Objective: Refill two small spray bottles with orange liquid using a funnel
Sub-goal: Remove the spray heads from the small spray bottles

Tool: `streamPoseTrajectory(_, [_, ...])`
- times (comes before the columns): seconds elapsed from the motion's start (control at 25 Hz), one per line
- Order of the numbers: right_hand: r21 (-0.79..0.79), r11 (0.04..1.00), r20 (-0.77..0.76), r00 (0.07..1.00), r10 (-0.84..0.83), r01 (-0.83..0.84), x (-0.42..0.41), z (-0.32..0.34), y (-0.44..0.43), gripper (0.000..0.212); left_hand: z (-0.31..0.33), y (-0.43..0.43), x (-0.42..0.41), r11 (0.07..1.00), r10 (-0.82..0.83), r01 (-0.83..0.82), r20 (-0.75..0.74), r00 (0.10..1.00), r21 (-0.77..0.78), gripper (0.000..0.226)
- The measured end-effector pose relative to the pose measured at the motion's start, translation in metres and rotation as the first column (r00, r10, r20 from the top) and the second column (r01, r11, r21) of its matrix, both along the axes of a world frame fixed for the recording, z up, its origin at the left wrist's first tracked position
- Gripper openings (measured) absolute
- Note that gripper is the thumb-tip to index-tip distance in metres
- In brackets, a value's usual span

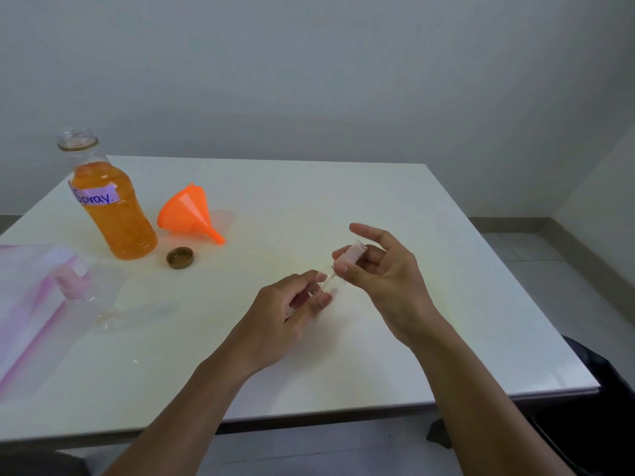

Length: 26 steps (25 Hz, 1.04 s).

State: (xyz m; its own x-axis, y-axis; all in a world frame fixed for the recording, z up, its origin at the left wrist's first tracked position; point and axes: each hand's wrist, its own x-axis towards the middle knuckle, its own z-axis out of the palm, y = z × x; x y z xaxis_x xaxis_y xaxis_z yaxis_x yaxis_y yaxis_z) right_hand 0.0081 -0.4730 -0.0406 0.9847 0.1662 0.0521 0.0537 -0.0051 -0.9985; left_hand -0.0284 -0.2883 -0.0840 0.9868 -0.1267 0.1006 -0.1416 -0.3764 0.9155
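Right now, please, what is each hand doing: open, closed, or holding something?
Left hand: holds the small spray bottle.
Right hand: pinches its pinkish top.

Over the white table (360, 201) the person's left hand (292, 307) holds a small clear spray bottle (326, 288); the right hand (381, 269) pinches its pale spray top (352, 255). At the left stands an open bottle of orange liquid (117, 214), with an orange funnel (185, 214) lying beside it.
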Motion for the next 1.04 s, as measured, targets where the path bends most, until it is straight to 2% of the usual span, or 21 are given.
streamPoseTrajectory(0.12, [0.108,0.992,0.022,0.997,0.07,-0.072,0.002,0.006,-0.005,0.059,0.008,-0.002,-0.001,0.995,-0.074,0.072,-0.035,0.997,-0.071,0.029])
streamPoseTrajectory(0.24, [0.38,0.921,0.066,0.996,0.064,-0.084,0.009,0.017,-0.018,0.061,0.016,-0.001,-0.006,0.951,-0.204,0.155,-0.168,0.964,-0.267,0.031])
streamPoseTrajectory(0.36, [0.579,0.816,0.036,0.999,-0.022,-0.003,0.017,0.03,-0.047,0.062,0.017,0.002,-0.01,0.895,-0.268,0.169,-0.196,0.943,-0.413,0.036])
streamPoseTrajectory(0.48, [0.654,0.744,0.018,0.98,-0.2,0.14,0.025,0.032,-0.085,0.052,0.016,-0.005,-0.011,0.898,-0.265,0.178,-0.171,0.949,-0.403,0.031])
streamPoseTrajectory(0.56, [0.552,0.8,0.004,0.958,-0.287,0.237,0.027,0.028,-0.105,0.048,0.014,-0.018,-0.007,0.914,-0.185,0.105,-0.172,0.968,-0.391,0.028])
streamPoseTrajectory(0.6, [0.425,0.861,-0.006,0.953,-0.304,0.278,0.026,0.025,-0.113,0.047,0.014,-0.027,-0.002,0.917,-0.126,0.054,-0.158,0.979,-0.395,0.029])
streamPoseTrajectory(0.68, [0.048,0.956,-0.032,0.957,-0.288,0.289,0.027,0.012,-0.124,0.049,0.01,-0.05,0.012,0.92,-0.016,-0.028,-0.108,0.994,-0.391,0.034])
streamPoseTrajectory(0.72, [-0.131,0.959,-0.046,0.964,-0.261,0.253,0.029,0.002,-0.125,0.048,0.007,-0.063,0.02,0.925,0.02,-0.051,-0.086,0.996,-0.376,0.035])
streamPoseTrajectory(0.76, [-0.274,0.937,-0.056,0.969,-0.239,0.215,0.032,-0.007,-0.126,0.046,0.005,-0.074,0.029,0.933,0.045,-0.066,-0.069,0.997,-0.354,0.035])
streamPoseTrajectory(0.84, [-0.453,0.87,-0.05,0.969,-0.243,0.195,0.041,-0.023,-0.131,0.044,-0.002,-0.099,0.047,0.955,0.071,-0.078,-0.035,0.997,-0.285,0.037])
streamPoseTrajectory(0.96, [-0.568,0.782,0.03,0.956,-0.291,0.256,0.053,-0.033,-0.123,0.044,-0.008,-0.11,0.06,0.968,0.11,-0.108,-0.004,0.994,-0.224,0.04])
streamPoseTrajectory(1.04, [-0.57,0.762,0.081,0.944,-0.32,0.307,0.059,-0.038,-0.124,0.046,-0.01,-0.117,0.066,0.969,0.129,-0.125,0.005,0.992,-0.213,0.041])
